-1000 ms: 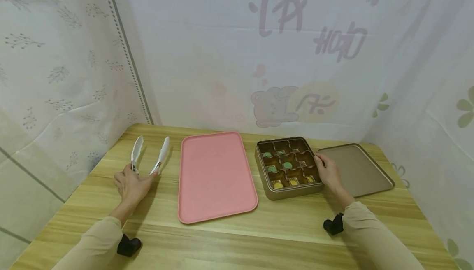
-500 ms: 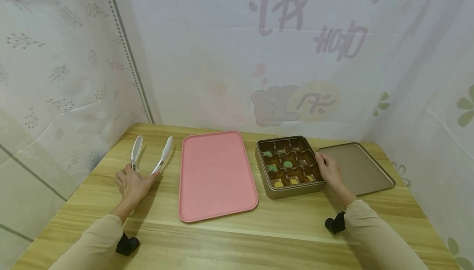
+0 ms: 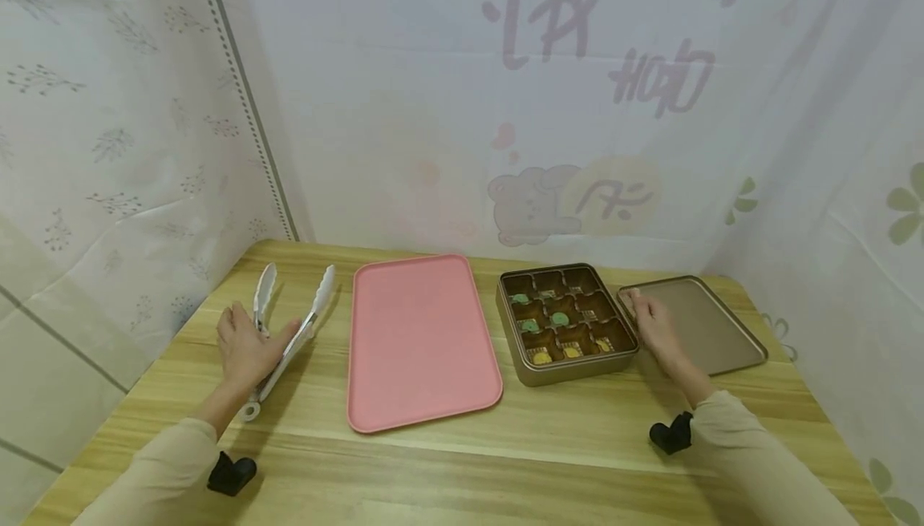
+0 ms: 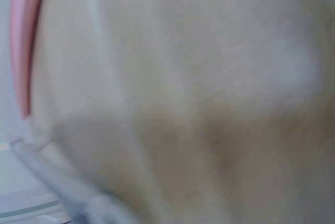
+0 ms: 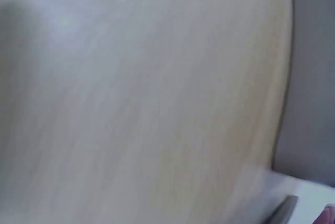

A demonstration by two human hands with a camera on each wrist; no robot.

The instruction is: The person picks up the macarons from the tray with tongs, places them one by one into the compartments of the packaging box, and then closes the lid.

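Note:
A pair of tongs with white scalloped tips lies spread on the table at the left. My left hand is over its handles, fingers and thumb apart and not gripping; part of one handle is hidden beneath. Right of centre stands a bronze square tin with a brown divided insert, holding green and yellow pieces in several compartments. My right hand is just right of the tin, apart from it, with its fingers extended over the left edge of a flat bronze lid. It holds nothing.
A pink rectangular tray lies between the tongs and the tin; its edge shows in the left wrist view. Printed curtains hang behind and at both sides of the wooden table.
My left hand has loosened from the tongs and shifted slightly left, exposing their ring end. My right hand has left the tin's right side and moved right over the lid.

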